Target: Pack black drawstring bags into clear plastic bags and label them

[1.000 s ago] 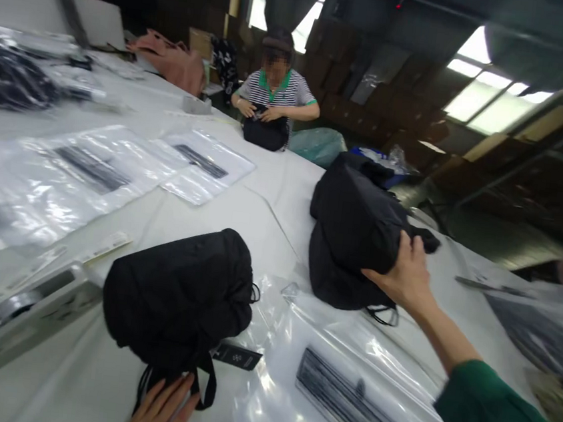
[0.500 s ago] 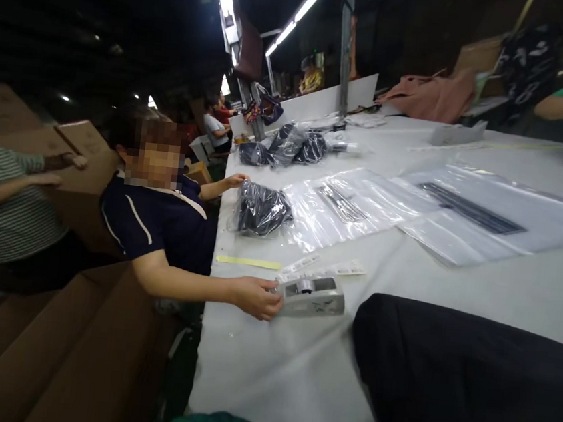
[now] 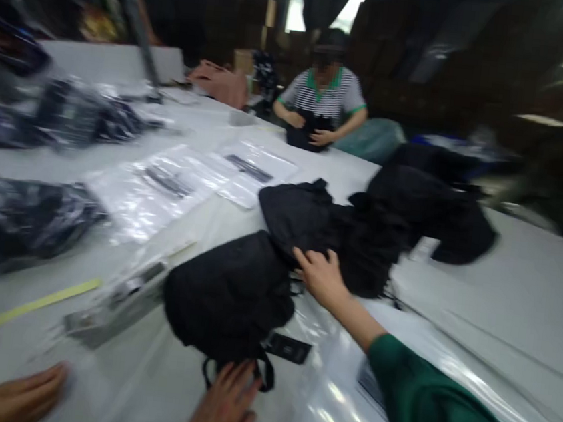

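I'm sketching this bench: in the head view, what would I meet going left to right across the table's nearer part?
Narrow yellow strip → oblong grey tape dispenser → black cylindrical fabric bag → bare right hand → dark green fabric sleeve.

"How's the near bag (image 3: 227, 292) lying?"
"On its side, black and rounded, its dark tag (image 3: 290, 348) sticking out to the right."
"And the other bags (image 3: 373, 241)?"
"Black too, slumped together just beyond."
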Action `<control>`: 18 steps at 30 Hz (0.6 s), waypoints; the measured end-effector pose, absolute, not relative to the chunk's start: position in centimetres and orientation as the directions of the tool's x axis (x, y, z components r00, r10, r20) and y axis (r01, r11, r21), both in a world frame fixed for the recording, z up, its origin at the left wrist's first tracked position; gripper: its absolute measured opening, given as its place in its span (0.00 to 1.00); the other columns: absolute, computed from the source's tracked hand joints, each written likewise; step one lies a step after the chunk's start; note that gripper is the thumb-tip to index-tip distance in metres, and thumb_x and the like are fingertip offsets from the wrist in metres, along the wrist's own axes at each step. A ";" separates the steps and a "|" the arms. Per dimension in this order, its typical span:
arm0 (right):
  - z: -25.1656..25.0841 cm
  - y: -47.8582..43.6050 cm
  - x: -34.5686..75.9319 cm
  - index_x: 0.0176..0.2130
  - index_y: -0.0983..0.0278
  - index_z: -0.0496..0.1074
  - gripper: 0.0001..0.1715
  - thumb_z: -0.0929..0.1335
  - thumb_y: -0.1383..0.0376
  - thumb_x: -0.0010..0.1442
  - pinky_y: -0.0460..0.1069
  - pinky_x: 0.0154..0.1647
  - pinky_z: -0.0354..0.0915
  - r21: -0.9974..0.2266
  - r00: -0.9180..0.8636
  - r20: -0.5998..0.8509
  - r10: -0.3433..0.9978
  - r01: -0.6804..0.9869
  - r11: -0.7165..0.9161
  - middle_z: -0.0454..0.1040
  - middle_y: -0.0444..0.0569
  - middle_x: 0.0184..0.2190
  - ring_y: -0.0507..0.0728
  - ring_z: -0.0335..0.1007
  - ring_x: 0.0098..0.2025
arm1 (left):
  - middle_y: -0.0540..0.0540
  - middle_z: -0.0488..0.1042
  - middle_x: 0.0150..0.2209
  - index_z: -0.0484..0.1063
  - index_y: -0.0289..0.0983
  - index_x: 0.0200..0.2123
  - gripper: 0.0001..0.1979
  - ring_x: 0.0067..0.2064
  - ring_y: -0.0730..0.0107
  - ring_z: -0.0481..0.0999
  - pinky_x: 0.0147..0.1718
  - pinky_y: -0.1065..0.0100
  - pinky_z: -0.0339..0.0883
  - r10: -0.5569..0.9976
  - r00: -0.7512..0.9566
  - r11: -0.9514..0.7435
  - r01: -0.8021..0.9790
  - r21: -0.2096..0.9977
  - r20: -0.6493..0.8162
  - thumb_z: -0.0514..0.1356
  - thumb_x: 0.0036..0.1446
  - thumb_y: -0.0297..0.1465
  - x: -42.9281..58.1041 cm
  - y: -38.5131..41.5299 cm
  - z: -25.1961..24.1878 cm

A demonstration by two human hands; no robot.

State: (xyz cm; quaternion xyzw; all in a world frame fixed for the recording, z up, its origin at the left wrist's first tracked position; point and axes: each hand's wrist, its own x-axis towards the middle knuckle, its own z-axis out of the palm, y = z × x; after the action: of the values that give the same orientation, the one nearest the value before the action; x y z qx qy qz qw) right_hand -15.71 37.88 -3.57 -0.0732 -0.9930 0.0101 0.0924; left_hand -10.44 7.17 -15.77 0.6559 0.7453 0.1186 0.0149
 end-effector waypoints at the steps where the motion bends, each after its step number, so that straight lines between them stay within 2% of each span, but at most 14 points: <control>1: -3.3 38.8 -12.6 0.63 0.61 0.60 0.29 0.66 0.63 0.65 0.68 0.64 0.48 0.005 -0.972 0.156 0.174 0.177 0.984 0.68 0.57 0.57 0.65 0.63 0.58 | 0.36 0.66 0.61 0.54 0.41 0.67 0.29 0.58 0.50 0.69 0.53 0.51 0.65 0.961 -0.185 0.151 0.973 0.175 0.204 0.54 0.65 0.35 -10.4 7.2 -17.0; 3: -3.2 39.8 -8.1 0.66 0.62 0.55 0.33 0.65 0.64 0.65 0.68 0.65 0.42 0.049 -0.951 0.181 0.252 0.264 0.963 0.63 0.60 0.61 0.66 0.56 0.62 | 0.42 0.69 0.60 0.46 0.44 0.70 0.35 0.57 0.54 0.71 0.52 0.55 0.67 0.922 -0.213 0.170 0.973 0.155 0.324 0.54 0.62 0.36 -10.5 7.2 -19.3; 6: -2.9 41.8 -5.2 0.67 0.69 0.51 0.39 0.66 0.61 0.63 0.68 0.64 0.45 0.008 -0.776 0.363 0.516 0.557 0.831 0.53 0.66 0.66 0.71 0.47 0.66 | 0.45 0.73 0.56 0.41 0.45 0.71 0.40 0.55 0.57 0.74 0.49 0.56 0.69 0.903 -0.187 0.158 0.982 0.107 0.387 0.55 0.59 0.36 -10.4 7.0 -21.0; 8: -2.4 44.2 -5.2 0.68 0.74 0.47 0.47 0.67 0.56 0.60 0.69 0.62 0.47 -0.128 -0.564 0.466 0.681 0.719 0.683 0.48 0.72 0.67 0.75 0.44 0.67 | 0.45 0.74 0.55 0.41 0.44 0.71 0.40 0.54 0.56 0.75 0.48 0.56 0.70 0.899 -0.174 0.159 0.985 0.070 0.401 0.55 0.58 0.36 -10.3 6.8 -21.1; 10: -2.1 47.0 -6.2 0.68 0.77 0.44 0.57 0.70 0.50 0.55 0.68 0.61 0.51 -0.351 -0.353 0.489 0.798 0.758 0.550 0.48 0.76 0.66 0.76 0.46 0.67 | 0.44 0.74 0.56 0.47 0.42 0.70 0.38 0.54 0.56 0.74 0.48 0.56 0.70 0.908 -0.137 0.141 0.990 0.019 0.396 0.55 0.57 0.35 -10.5 6.7 -21.0; 12: -2.4 49.7 -7.7 0.66 0.76 0.50 0.61 0.73 0.47 0.47 0.64 0.58 0.58 -0.583 -0.211 0.405 0.890 0.690 0.429 0.58 0.75 0.62 0.75 0.56 0.62 | 0.44 0.74 0.56 0.59 0.42 0.66 0.33 0.55 0.56 0.73 0.49 0.58 0.69 0.912 -0.086 0.113 0.993 -0.044 0.401 0.57 0.56 0.34 -10.9 6.7 -21.3; 13: -2.7 50.8 -8.5 0.63 0.75 0.57 0.57 0.74 0.47 0.45 0.62 0.55 0.62 -0.663 -0.183 0.350 0.919 0.645 0.381 0.66 0.72 0.57 0.73 0.63 0.58 | 0.45 0.74 0.55 0.64 0.43 0.62 0.29 0.55 0.57 0.73 0.49 0.59 0.68 0.910 -0.069 0.107 0.992 -0.070 0.409 0.58 0.56 0.33 -11.0 6.7 -21.5; 15: -3.8 52.3 -9.6 0.52 0.71 0.70 0.42 0.73 0.49 0.45 0.59 0.48 0.67 -0.744 -0.167 0.282 0.945 0.584 0.325 0.76 0.64 0.45 0.70 0.71 0.47 | 0.46 0.76 0.53 0.71 0.44 0.56 0.23 0.54 0.59 0.73 0.49 0.60 0.67 0.898 -0.049 0.106 0.989 -0.107 0.438 0.58 0.57 0.34 -11.3 6.7 -22.0; 16: -4.3 52.7 -10.0 0.46 0.70 0.73 0.34 0.71 0.49 0.46 0.59 0.45 0.68 -0.758 -0.158 0.278 0.947 0.570 0.318 0.78 0.61 0.40 0.69 0.73 0.43 | 0.46 0.76 0.52 0.72 0.44 0.55 0.21 0.54 0.60 0.73 0.49 0.61 0.67 0.893 -0.045 0.108 0.987 -0.116 0.447 0.58 0.57 0.34 -11.4 6.8 -22.1; 18: -4.7 53.1 -10.5 0.38 0.69 0.75 0.26 0.68 0.50 0.49 0.59 0.41 0.68 -0.775 -0.143 0.305 0.942 0.537 0.332 0.78 0.59 0.33 0.68 0.73 0.37 | 0.46 0.76 0.51 0.72 0.44 0.54 0.19 0.54 0.61 0.72 0.49 0.61 0.65 0.893 -0.045 0.112 0.986 -0.124 0.448 0.56 0.58 0.35 -11.4 7.0 -21.9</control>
State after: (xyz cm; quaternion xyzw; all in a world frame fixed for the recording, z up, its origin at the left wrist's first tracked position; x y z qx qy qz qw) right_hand -10.48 53.14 -4.72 -0.5190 -0.7122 0.2538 0.3987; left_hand -11.42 6.96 -21.91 0.6574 0.7145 0.1091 -0.2130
